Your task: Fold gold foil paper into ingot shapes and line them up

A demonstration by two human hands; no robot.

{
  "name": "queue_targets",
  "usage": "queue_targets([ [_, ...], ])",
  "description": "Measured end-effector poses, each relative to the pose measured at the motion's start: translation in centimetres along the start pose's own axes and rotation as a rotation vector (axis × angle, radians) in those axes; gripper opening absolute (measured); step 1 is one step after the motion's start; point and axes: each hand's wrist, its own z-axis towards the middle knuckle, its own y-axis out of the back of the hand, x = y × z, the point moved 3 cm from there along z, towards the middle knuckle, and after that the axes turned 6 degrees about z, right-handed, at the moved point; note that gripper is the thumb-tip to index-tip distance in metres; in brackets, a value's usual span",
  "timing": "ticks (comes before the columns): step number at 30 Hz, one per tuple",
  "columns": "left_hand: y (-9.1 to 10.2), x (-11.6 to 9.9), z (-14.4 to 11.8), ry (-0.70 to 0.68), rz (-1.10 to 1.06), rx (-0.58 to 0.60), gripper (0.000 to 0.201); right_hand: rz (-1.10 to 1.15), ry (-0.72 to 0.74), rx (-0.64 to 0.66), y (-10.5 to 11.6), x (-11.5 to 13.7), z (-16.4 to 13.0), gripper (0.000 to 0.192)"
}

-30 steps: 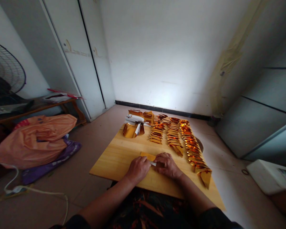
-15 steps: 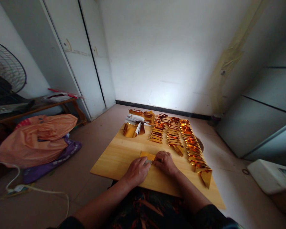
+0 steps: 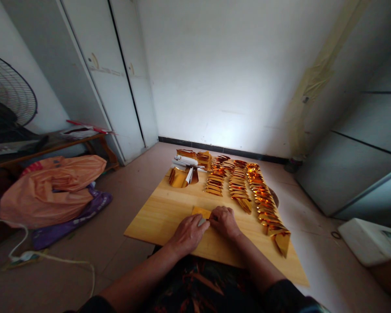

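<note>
two hands meet over a gold sheet [image 3: 199,211] on a wooden board [image 3: 156,216].

the sheet lies flat near the board's close edge, its near side hidden by the hands; a small pale piece [image 3: 201,222] shows just on this side of it, pinched in the drawn-together fingers of the left hand [image 3: 189,232]. the right hand [image 3: 226,222] is beside it, fingers curled narrow and their tips touching or nearly touching the left's; i cannot tell whether they grip anything. beyond, folded gold pieces overlap in rows [image 3: 236,185], the longest row running down the board's right side. at the far left corner sit a curled gold stack [image 3: 179,178] and a white bundle [image 3: 186,161]. an orange bag [image 3: 52,187] lies on the left, well apart from the board.
</note>
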Motion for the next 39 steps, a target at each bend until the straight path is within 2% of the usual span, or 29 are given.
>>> queue_targets([
  [2, 0.1, 0.0, 0.0, 0.003, -0.005, 0.002, 0.032, 0.011, -0.004, -0.003, 0.0, 0.0, 0.0, 0.006],
  [6, -0.1, 0.0, -0.1, 0.0, -0.012, -0.011, 0.022, 0.047, -0.015, -0.023, -0.1, -0.2, 0.0, 0.004],
  [12, -0.4, 0.2, -0.2, -0.009, 0.005, -0.054, 0.02, 0.079, -0.068, -0.069, -0.5, -0.7, 0.2, 0.016],
  [17, -0.5, 0.1, -0.2, -0.007, 0.001, -0.04, 0.017, 0.123, -0.086, -0.064, -0.8, -1.3, 0.5, 0.028],
  [22, -0.4, 0.2, -0.2, 0.019, -0.057, -0.047, 0.016, 0.129, -0.087, -0.057, -0.9, -1.5, 0.8, 0.029],
  [28, 0.0, 1.7, 1.0, 0.057, -0.129, -0.004, 0.01, 0.09, 0.078, -0.016, -0.1, -0.7, 0.2, 0.026],
  [34, 0.0, 3.3, 2.2, 0.155, -0.099, -0.091, 0.014, -0.031, 0.181, 0.102, 0.3, 1.5, -0.7, 0.022],
  [39, -0.9, 3.4, 2.2, 0.183, -0.125, -0.097, 0.011, -0.051, 0.221, 0.104, 0.0, 2.2, -0.9, 0.019],
])
